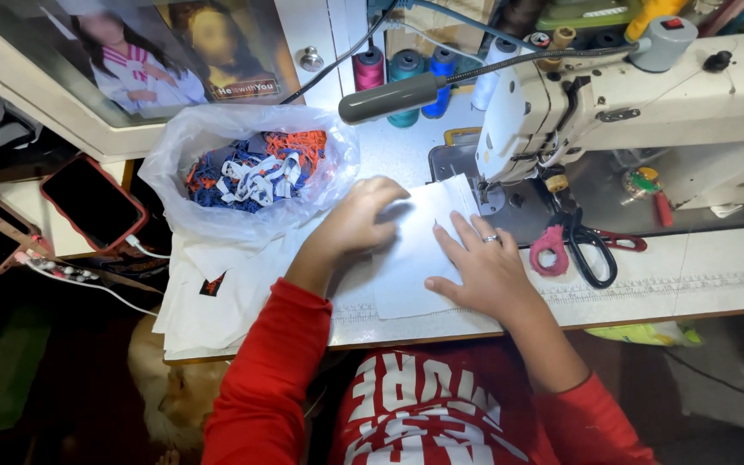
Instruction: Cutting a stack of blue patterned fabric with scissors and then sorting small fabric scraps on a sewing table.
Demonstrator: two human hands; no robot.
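Your right hand (486,267) lies flat and open on the white fabric piece (415,258), nearer the sewing machine's needle (486,191); your left hand (359,215), fingers curled, presses its far edge.

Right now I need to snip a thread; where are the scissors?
In the head view, the pink-and-black-handled scissors lie on the white sewing table, just right of the right hand, below the sewing machine.

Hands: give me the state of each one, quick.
Left hand: fingers curled, pressing on the white fabric, not gripping it.
Right hand: open, flat on the same fabric, holding nothing.
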